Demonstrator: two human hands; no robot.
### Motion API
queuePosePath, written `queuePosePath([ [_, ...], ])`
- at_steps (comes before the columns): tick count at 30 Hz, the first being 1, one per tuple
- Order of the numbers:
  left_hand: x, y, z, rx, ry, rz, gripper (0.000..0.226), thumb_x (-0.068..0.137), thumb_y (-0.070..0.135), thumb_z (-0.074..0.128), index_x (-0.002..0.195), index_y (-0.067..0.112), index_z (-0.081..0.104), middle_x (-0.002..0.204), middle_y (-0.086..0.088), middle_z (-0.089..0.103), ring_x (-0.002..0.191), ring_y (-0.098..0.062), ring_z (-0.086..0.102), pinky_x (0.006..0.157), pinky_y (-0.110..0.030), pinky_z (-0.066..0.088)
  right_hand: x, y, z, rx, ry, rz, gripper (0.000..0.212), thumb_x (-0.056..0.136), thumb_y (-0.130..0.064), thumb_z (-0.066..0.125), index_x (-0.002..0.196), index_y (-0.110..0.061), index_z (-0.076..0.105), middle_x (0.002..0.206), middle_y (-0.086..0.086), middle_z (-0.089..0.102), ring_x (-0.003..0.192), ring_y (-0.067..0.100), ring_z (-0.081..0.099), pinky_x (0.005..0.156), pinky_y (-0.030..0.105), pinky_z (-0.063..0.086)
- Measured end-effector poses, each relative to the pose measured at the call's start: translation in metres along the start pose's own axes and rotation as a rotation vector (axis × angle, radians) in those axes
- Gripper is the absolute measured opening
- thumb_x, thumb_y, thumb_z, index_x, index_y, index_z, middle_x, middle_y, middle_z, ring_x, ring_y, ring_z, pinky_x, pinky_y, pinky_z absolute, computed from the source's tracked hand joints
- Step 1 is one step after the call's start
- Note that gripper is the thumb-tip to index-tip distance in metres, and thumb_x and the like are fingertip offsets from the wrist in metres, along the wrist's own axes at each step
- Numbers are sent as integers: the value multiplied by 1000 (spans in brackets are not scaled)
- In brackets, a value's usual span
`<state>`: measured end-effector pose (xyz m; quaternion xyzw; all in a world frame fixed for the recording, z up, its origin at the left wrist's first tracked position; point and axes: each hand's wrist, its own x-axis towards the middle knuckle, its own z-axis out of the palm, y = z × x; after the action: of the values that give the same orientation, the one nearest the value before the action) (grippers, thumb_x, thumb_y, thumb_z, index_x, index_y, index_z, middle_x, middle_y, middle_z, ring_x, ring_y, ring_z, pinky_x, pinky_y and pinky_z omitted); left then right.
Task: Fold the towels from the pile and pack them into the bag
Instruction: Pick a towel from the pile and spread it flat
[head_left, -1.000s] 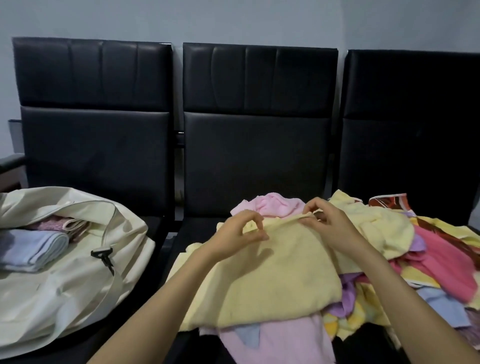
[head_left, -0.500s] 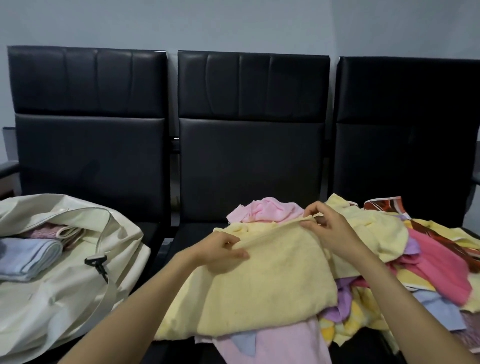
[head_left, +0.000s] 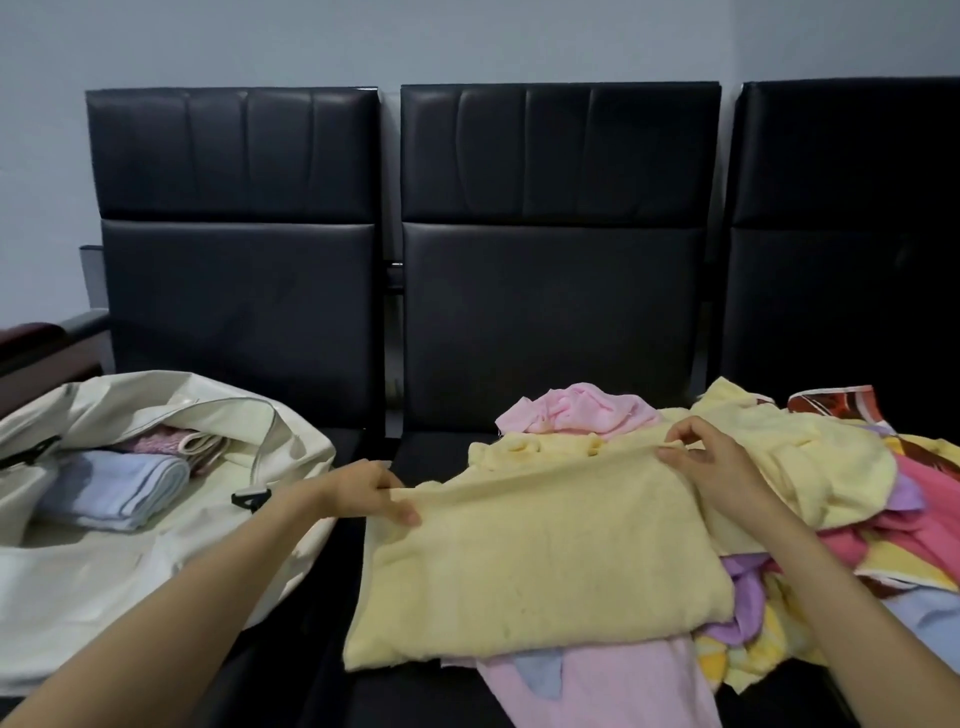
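A pale yellow towel (head_left: 540, 561) lies spread over the towel pile (head_left: 883, 530) on the middle and right seats. My left hand (head_left: 371, 491) pinches its upper left edge, and my right hand (head_left: 701, 462) pinches the upper right edge, so the top hem is stretched between them. The pile holds pink, yellow, purple and light blue towels, partly hidden under the yellow one. A cream bag (head_left: 119, 525) lies open on the left seat. Inside it sit a folded light blue towel (head_left: 117, 486) and a folded pink one (head_left: 156, 444).
Three black padded chairs (head_left: 556, 291) stand in a row against a pale wall. A dark armrest (head_left: 36, 348) juts out at the far left. A pink towel (head_left: 597, 686) hangs over the front edge of the middle seat.
My left hand has slid left along the yellow towel's top edge, away from the right hand, pulling the hem taut. The right hand has kept its place.
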<state>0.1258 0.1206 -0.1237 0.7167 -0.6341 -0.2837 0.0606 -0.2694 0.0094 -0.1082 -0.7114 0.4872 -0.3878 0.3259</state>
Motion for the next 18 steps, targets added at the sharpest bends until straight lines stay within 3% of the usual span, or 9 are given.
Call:
queuePosePath([
  [3, 1, -6, 3, 4, -10, -23, 25, 86, 48, 64, 99, 27, 61, 93, 12, 56, 103, -12, 52, 84, -22, 38, 1, 1, 2, -13, -10, 5, 10, 87, -12, 68, 90, -10, 58, 95, 3, 60, 82, 25, 59, 73, 28, 42],
  [7, -7, -6, 1, -126, -7, -32, 33, 87, 34, 68, 112, 25, 48, 115, 2, 55, 112, -19, 52, 93, -29, 40, 0, -3, -3, -18, -31, 13, 10, 88, -11, 67, 88, -10, 57, 93, 3, 59, 79, 25, 58, 70, 28, 41],
  [9, -17, -4, -5, -312, 53, 22, 33, 82, 25, 75, 106, 17, 54, 107, -7, 61, 101, -24, 59, 84, -33, 46, -4, -10, -8, -20, -31, 5, 9, 88, -10, 66, 89, -9, 58, 91, 1, 58, 78, 21, 56, 69, 25, 41],
  [12, -41, 2, -19, -520, 183, 112, 35, 73, 19, 82, 96, 12, 56, 86, -4, 56, 79, -18, 53, 66, -28, 42, -12, -27, -19, -56, -28, 3, 7, 89, -10, 65, 96, -12, 61, 95, 0, 59, 85, 22, 59, 73, 25, 43],
  [15, -67, 21, -36, -660, 322, 142, 41, 71, 4, 81, 103, 11, 57, 88, -3, 59, 79, -14, 56, 61, -23, 46, -24, -54, -35, -170, 5, -34, 20, 93, -18, 60, 113, -19, 64, 108, 0, 58, 98, 18, 57, 84, 29, 43],
  [18, -92, 44, -55, -538, 511, 180, 26, 76, 1, 76, 96, 12, 65, 85, -1, 63, 79, -14, 57, 66, -22, 45, -39, -89, -55, -193, 121, -171, 11, 94, -18, 58, 101, -19, 67, 102, 1, 54, 95, 16, 53, 81, 27, 37],
])
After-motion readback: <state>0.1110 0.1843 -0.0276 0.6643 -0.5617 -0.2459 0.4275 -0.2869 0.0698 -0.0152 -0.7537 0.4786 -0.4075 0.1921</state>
